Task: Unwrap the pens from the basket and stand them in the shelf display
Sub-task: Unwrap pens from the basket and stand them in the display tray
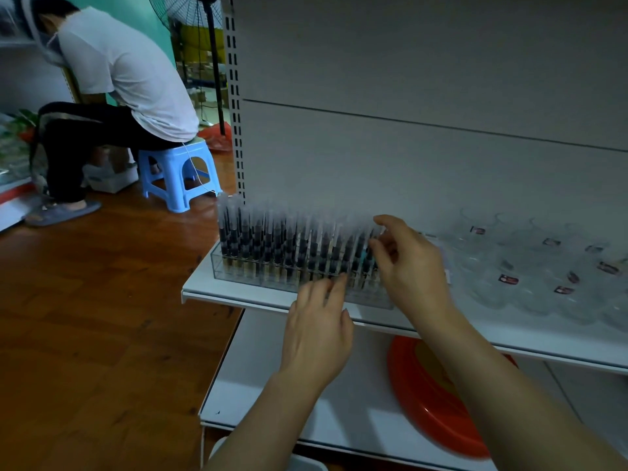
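Pens: we see them standing upright in tight rows in the clear display tray on the white shelf, dark barrels under frosted caps, filling the tray from its left end across to our fingers.
Step in hand: we judge this to be the standing step, with the right end of the rows being filled or tidied; no wrapper shows in either hand.
Right hand: our fingers are curled and drawn close together at the last pens on the right, the thumb raised above them. We cannot tell whether they pinch a single pen or only touch the caps, since the hand hides the contact.
Left hand: our fingers lie together, tips resting on the front wall of the tray just below the pens, holding nothing that we can see, as if steadying it.
Pens relative to fingers: the nearest ones touch or sit just beside the right fingertips; the rest run away to the left of both hands.
Next move: we think it calls for seating the end pen straight in its slot without knocking its neighbours, then reaching for another wrapped one.
Basket: we see only a red round rim on the lower shelf under our right forearm; its contents are hidden.
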`<state>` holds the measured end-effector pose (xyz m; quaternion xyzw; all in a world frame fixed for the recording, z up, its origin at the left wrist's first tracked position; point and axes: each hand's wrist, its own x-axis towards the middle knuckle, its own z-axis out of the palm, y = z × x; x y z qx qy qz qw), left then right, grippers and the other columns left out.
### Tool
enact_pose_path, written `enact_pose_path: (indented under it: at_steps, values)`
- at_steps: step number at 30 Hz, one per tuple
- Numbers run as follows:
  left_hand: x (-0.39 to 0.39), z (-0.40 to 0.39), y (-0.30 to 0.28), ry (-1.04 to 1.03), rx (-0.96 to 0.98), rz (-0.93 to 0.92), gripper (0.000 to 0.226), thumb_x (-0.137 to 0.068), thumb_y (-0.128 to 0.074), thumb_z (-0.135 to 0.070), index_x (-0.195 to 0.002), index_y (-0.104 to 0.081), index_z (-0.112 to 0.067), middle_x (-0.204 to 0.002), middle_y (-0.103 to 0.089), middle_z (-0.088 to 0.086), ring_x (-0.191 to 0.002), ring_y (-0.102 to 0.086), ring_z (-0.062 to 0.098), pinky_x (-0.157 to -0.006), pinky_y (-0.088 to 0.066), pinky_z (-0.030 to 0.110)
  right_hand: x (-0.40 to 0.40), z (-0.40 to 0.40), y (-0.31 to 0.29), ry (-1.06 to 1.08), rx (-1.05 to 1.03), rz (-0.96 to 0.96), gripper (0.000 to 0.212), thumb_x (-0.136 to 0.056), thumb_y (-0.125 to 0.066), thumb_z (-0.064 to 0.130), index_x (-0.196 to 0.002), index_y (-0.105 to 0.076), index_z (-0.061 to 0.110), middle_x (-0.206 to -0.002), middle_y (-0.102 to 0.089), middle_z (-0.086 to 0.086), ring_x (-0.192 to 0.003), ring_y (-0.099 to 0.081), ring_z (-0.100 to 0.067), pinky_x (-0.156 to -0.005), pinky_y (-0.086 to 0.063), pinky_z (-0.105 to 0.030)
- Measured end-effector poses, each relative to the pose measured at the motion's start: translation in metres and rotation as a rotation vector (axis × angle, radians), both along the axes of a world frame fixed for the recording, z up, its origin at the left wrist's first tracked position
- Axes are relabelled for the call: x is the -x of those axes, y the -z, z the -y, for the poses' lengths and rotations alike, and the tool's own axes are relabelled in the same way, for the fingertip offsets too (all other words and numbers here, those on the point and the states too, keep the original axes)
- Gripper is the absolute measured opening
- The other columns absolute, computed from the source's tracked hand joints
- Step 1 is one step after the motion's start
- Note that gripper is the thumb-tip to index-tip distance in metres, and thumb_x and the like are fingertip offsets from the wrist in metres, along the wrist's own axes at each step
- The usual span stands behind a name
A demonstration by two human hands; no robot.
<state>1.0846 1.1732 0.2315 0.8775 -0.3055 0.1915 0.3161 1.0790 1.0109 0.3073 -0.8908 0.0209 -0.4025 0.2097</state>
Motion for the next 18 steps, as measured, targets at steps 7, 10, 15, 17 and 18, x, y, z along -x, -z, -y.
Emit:
enact_pose_path:
  at_steps: [7, 10, 15, 17, 18]
  values:
    - [0.001, 0.001, -0.003, -0.003, 0.004, -0.007, 0.054, -0.092, -0.054, -0.02, -0.145, -0.045, -0.013, -0.127, -0.055, 0.004, -0.118, -0.049, 0.024, -0.095, -0.049, 0.041, 0.004, -0.006, -0.001, -0.002, -0.009, -0.04, 0.043, -0.092, -0.065, 0.008, -0.132, -0.057, 0.018, -0.08, -0.068, -0.001, -0.072, -0.065, -0.023, -0.061, -0.053, -0.038]
    - [0.001, 0.002, -0.002, 0.003, 0.024, -0.01, 0.054, -0.092, -0.053, -0.021, -0.145, -0.045, -0.012, -0.128, -0.055, 0.005, -0.118, -0.047, 0.023, -0.097, -0.048, 0.04, 0.005, -0.005, -0.001, -0.002, 0.017, -0.065, 0.048, -0.092, -0.065, 0.012, -0.137, -0.053, 0.021, -0.084, -0.069, 0.0, -0.07, -0.066, -0.024, -0.059, -0.051, -0.036]
    - [0.002, -0.003, 0.0, 0.031, 0.103, -0.065, 0.047, -0.095, -0.051, -0.023, -0.141, -0.049, -0.015, -0.13, -0.054, 0.0, -0.122, -0.045, 0.017, -0.101, -0.046, 0.037, 0.021, -0.004, 0.009, 0.016, -0.024, -0.067, 0.057, -0.093, -0.067, 0.018, -0.146, -0.046, 0.026, -0.095, -0.07, 0.004, -0.067, -0.063, -0.015, -0.061, -0.053, -0.032]
    - [0.004, -0.007, 0.002, 0.032, 0.168, -0.079, 0.039, -0.095, -0.053, -0.023, -0.134, -0.054, -0.018, -0.122, -0.056, -0.005, -0.116, -0.048, 0.013, -0.094, -0.049, 0.035, 0.032, -0.011, 0.016, 0.008, -0.043, -0.027, 0.05, -0.092, -0.068, 0.018, -0.14, -0.052, 0.022, -0.093, -0.069, 0.006, -0.067, -0.063, -0.013, -0.062, -0.053, -0.031]
    - [0.005, -0.008, 0.004, 0.032, 0.205, -0.088, 0.034, -0.095, -0.054, -0.023, -0.129, -0.055, -0.02, -0.116, -0.056, -0.007, -0.111, -0.051, 0.011, -0.089, -0.05, 0.033, 0.038, -0.016, 0.021, -0.003, -0.056, -0.012, 0.048, -0.092, -0.069, 0.017, -0.137, -0.055, 0.02, -0.091, -0.068, 0.006, -0.065, -0.062, -0.01, -0.063, -0.052, -0.029]
